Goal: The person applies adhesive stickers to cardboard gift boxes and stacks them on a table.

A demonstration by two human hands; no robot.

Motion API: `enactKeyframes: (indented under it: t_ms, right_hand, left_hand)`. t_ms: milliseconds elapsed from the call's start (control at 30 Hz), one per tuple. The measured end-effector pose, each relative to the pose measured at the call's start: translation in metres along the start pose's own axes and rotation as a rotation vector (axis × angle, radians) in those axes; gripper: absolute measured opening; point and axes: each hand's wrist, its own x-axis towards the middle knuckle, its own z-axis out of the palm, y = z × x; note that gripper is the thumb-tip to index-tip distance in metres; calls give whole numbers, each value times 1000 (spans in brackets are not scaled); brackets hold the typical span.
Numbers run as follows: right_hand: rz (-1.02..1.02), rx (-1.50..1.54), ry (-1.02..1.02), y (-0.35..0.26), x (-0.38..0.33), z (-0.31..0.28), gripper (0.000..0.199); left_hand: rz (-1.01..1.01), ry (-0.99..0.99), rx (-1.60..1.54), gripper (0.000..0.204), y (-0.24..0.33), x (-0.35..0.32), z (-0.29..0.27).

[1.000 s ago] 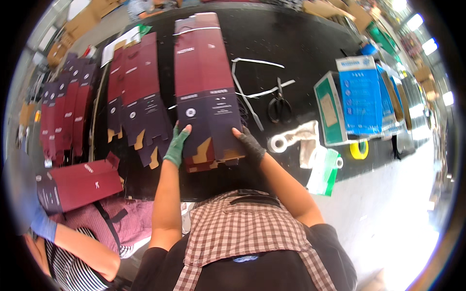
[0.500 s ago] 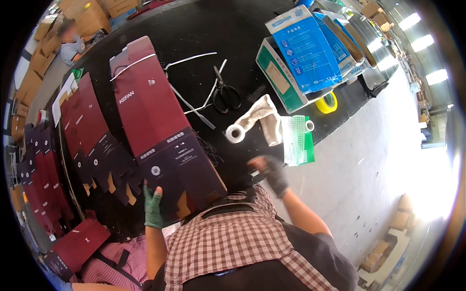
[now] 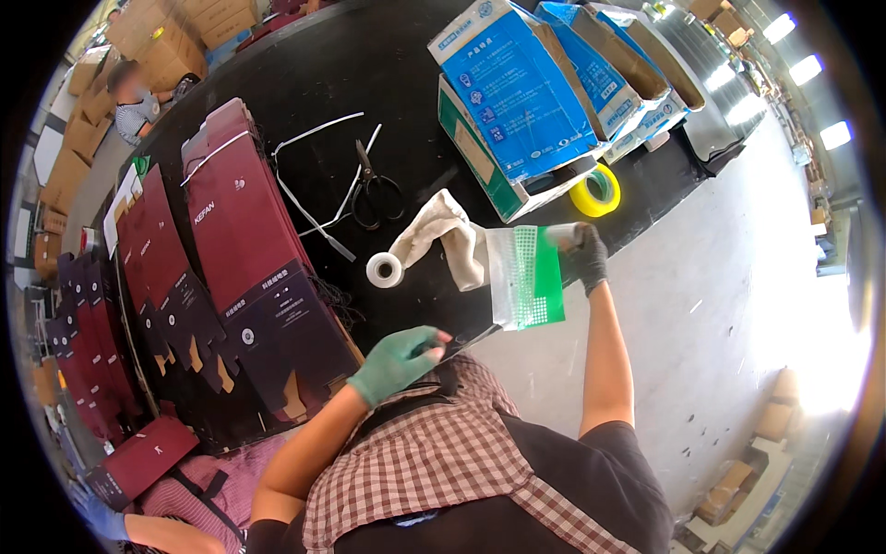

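Note:
My left hand, in a green glove, is at the table's near edge with fingers curled toward the thumb. A thin clear strip runs from beside its fingertips; whether they pinch it is hard to see. My right hand, in a grey glove, is closed on a small white roll, blurred by motion, above a green-and-white sheet of dots. Beside that sheet lie a crumpled off-white cloth and another white roll. Flat maroon and dark purple cartons lie to the left of my hands.
Black-handled scissors and white strapping strips lie on the black table. At the far right are blue boxes and a yellow tape roll. Another person's blue-gloved hand is at lower left; a person sits far left.
My left hand has left the cartons and moved right along the table edge. My right hand has reached out and taken hold of the small white roll. The view has shifted.

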Motion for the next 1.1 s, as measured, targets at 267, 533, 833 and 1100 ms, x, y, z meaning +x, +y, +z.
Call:
enactKeyframes:
  t_ms: [267, 533, 833, 1100]
  right_hand:
    - [67, 44, 178, 22, -14, -20, 48]
    - [510, 345, -229, 13, -142, 8, 34]
    - [207, 580, -66, -193, -184, -20, 20]
    - [-268, 916, -57, -315, -235, 72, 19]
  left_hand:
    - [-307, 124, 471, 49, -74, 141, 72]
    - [-160, 104, -157, 23, -67, 153, 74]
    - [124, 583, -608, 24, -5, -13, -11]
    - [155, 51, -857, 84, -1, -146, -20]
